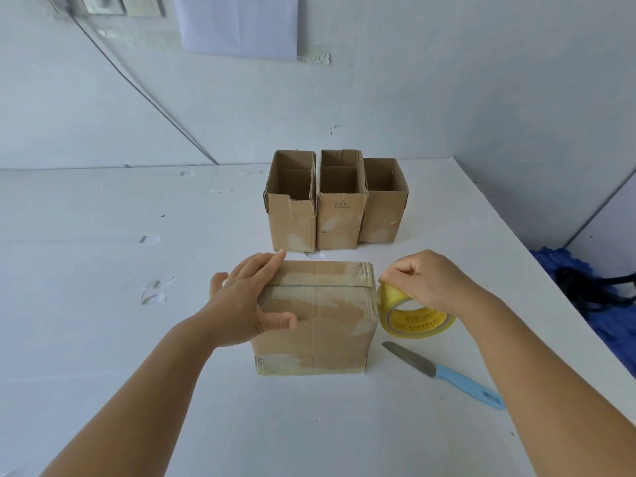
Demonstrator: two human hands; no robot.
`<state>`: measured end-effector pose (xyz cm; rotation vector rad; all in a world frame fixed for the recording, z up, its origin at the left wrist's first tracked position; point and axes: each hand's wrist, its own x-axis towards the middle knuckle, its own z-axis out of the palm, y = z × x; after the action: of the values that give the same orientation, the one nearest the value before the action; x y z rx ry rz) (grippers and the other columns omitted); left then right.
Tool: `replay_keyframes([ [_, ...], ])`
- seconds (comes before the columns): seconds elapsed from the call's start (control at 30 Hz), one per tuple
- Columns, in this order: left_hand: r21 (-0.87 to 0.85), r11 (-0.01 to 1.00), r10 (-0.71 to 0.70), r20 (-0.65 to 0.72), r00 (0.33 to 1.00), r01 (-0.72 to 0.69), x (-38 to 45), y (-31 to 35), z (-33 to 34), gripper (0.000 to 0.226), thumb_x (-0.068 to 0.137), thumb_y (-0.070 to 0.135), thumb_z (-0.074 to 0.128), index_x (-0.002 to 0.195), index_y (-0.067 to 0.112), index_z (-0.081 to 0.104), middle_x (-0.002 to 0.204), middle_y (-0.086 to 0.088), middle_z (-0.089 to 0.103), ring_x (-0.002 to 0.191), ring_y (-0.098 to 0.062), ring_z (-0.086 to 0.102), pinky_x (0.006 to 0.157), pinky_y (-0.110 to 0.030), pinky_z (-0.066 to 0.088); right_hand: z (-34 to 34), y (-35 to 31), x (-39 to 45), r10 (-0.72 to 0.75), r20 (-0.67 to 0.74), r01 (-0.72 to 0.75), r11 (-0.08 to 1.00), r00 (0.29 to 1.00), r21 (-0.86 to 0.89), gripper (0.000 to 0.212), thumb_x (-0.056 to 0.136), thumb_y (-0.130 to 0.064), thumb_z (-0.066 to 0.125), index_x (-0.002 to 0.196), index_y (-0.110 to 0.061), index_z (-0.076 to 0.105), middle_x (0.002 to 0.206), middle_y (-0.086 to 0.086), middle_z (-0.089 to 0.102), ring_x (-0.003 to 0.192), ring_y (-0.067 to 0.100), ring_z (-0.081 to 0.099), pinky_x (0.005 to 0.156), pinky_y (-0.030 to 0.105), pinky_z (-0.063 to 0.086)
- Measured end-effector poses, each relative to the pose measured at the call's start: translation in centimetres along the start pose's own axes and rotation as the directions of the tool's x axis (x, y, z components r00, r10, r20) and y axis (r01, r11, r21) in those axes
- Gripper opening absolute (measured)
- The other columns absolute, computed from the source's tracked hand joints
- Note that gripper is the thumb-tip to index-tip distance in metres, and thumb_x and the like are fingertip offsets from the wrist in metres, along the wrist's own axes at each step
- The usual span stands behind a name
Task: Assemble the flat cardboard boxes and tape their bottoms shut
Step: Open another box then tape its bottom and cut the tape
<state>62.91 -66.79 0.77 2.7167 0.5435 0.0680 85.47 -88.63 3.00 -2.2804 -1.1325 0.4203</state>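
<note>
A brown cardboard box (320,325) stands upside down on the white table, its closed bottom flaps facing up with a seam across them. My left hand (247,301) lies flat on the box's left side, fingers on the top flaps and thumb on the front face. My right hand (426,282) pinches a yellow tape roll (413,316) at the box's right edge, where a clear strip runs from the roll onto the box.
Three assembled open-topped boxes (335,201) stand in a row behind the box. A knife with a blue handle (447,375) lies on the table (137,339) at the front right. Blue fabric (592,297) sits beyond the table's right edge.
</note>
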Motion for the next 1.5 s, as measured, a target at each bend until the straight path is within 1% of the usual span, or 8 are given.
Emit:
replay_keyframes([
  [0.43, 0.367, 0.914, 0.102, 0.208, 0.973, -0.174, 2.6, 7.8, 1.4, 0.114, 0.058, 0.089, 0.001, 0.147, 0.021, -0.021, 0.156, -0.007, -0.023, 0.141, -0.021, -0.026, 0.11, -0.051, -0.017, 1.7, 0.7, 0.6, -0.052, -0.003, 0.052, 0.999, 0.999, 0.01, 0.039, 0.089, -0.039, 0.051, 0.067, -0.008, 0.056, 0.055, 0.003, 0.045, 0.052, 0.012, 0.039, 0.055, 0.03, 0.036],
  [0.67, 0.358, 0.905, 0.172, 0.182, 0.968, -0.228, 6.6, 12.3, 3.0, 0.104, 0.077, 0.082, 0.019, 0.151, 0.011, -0.003, 0.152, -0.009, 0.019, 0.141, -0.029, 0.012, 0.115, -0.05, 0.008, 1.6, 0.6, 0.7, -0.09, -0.006, 0.089, 0.992, 0.996, -0.086, 0.033, 0.091, -0.037, 0.044, 0.063, -0.024, 0.056, 0.06, -0.002, 0.055, 0.06, 0.018, 0.049, 0.057, 0.036, 0.041],
  [0.77, 0.35, 0.912, 0.184, 0.122, 0.975, -0.215, 7.0, 11.8, 2.9, 0.099, 0.073, 0.083, 0.025, 0.15, 0.023, 0.007, 0.132, -0.004, 0.036, 0.127, -0.026, 0.028, 0.107, -0.044, 0.02, 1.1, 1.7, 0.6, -0.024, 0.093, 0.007, 0.983, 0.995, 0.182, 0.032, 0.084, -0.052, 0.04, 0.071, -0.037, 0.065, 0.069, 0.0, 0.061, 0.064, 0.014, 0.054, 0.067, 0.035, 0.046],
  [0.9, 0.255, 0.95, 0.157, 0.104, 0.982, -0.179, 7.2, 11.4, 2.8, 0.103, 0.059, 0.091, 0.009, 0.143, 0.032, 0.023, 0.125, 0.003, 0.039, 0.124, -0.019, 0.029, 0.104, -0.04, 0.019, 1.0, 5.5, -0.7, 0.163, 0.205, -0.25, 0.804, 0.965, 0.539, 0.057, 0.083, -0.066, 0.038, 0.075, -0.019, 0.071, 0.079, 0.004, 0.071, 0.078, 0.014, 0.067, 0.089, 0.036, 0.046],
  [1.07, 0.16, 0.978, 0.131, 0.024, 0.991, -0.133, 7.9, 11.0, 3.5, 0.057, 0.088, 0.067, 0.021, 0.134, 0.039, 0.037, 0.135, 0.013, 0.043, 0.123, -0.013, 0.033, 0.097, -0.036, 0.018, 3.0, 7.1, -0.7, 0.127, 0.179, -0.214, 0.379, 0.976, 0.9, 0.03, 0.085, -0.043, 0.056, 0.071, -0.017, 0.064, 0.06, 0.001, 0.055, 0.062, 0.013, 0.053, 0.065, 0.027, 0.045],
  [1.13, 0.156, 0.979, 0.126, 0.034, 0.991, -0.13, 7.9, 10.9, 3.7, 0.047, 0.09, 0.06, 0.029, 0.133, 0.043, 0.037, 0.134, 0.014, 0.044, 0.122, -0.013, 0.033, 0.096, -0.035, 0.017, 2.5, 7.0, -0.3, 0.092, 0.152, -0.178, 0.478, 0.984, 0.86, 0.024, 0.082, -0.043, 0.063, 0.073, -0.021, 0.063, 0.059, -0.006, 0.054, 0.055, 0.007, 0.051, 0.056, 0.021, 0.043],
  [1.23, 0.136, 0.983, 0.116, 0.053, 0.992, -0.122, 7.9, 10.9, 3.6, 0.045, 0.09, 0.058, 0.031, 0.133, 0.047, 0.035, 0.134, 0.016, 0.042, 0.122, -0.014, 0.032, 0.092, -0.032, 0.014, 1.8, 7.8, 0.1, 0.137, 0.082, -0.159, 0.906, 0.987, 0.391, 0.019, 0.08, -0.041, 0.069, 0.073, -0.024, 0.062, 0.058, -0.015, 0.052, 0.05, -0.001, 0.047, 0.054, 0.02, 0.039],
  [1.5, 0.158, 0.973, 0.118, 0.295, 0.948, -0.17, 10.2, 12.8, 1.4, 0.054, 0.086, 0.047, 0.049, 0.138, 0.042, 0.033, 0.13, 0.02, 0.05, 0.128, -0.014, 0.03, 0.101, -0.04, 0.016, 1.8, 8.7, -0.3, 0.091, 0.035, -0.097, 0.958, 0.995, 0.269, 0.025, 0.091, -0.039, 0.053, 0.07, -0.026, 0.057, 0.054, -0.009, 0.044, 0.052, 0.01, 0.04, 0.056, 0.028, 0.034],
])
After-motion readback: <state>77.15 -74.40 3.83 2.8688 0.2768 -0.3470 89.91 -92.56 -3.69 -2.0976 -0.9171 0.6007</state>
